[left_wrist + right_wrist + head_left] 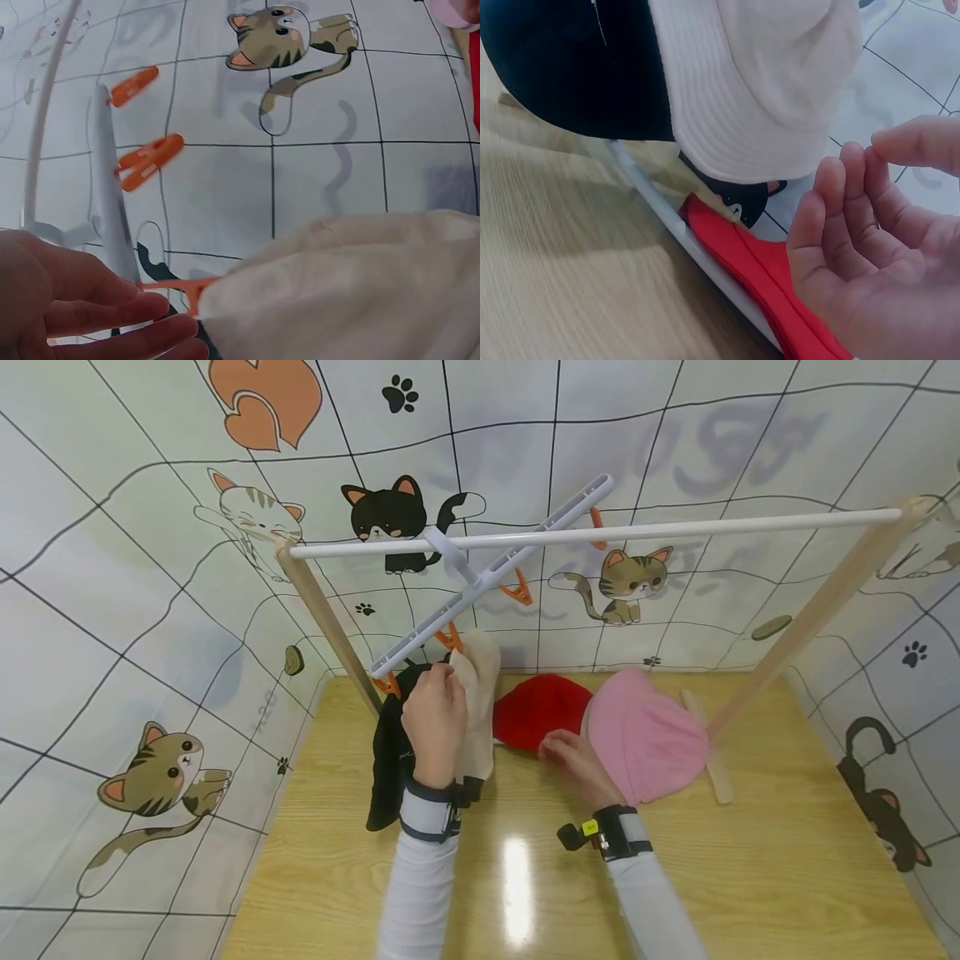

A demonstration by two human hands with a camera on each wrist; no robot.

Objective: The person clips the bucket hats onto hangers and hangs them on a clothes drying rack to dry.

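My left hand (437, 718) is raised beside the hanger's lower end, its fingertips right at the orange clip (450, 637) that grips the cream hat (478, 693). In the left wrist view, nothing shows between the fingers (142, 334) of that hand. To the left, a black cap (388, 768) hangs from another orange clip (387, 685). Lower and to the right, my right hand (573, 760) is held with loosely bent fingers, holding nothing, in front of a red cap (543, 710). A pink hat (652, 735) lies against the red cap on the table.
The white clip hanger (487, 578) hangs slanted from a white rail (675, 529) on wooden posts (810, 618). Two more orange clips (517, 589) dangle bare from it. A wooden foot (718, 772) stands on the table (750, 877), and cat-printed walls (525, 468) surround it.
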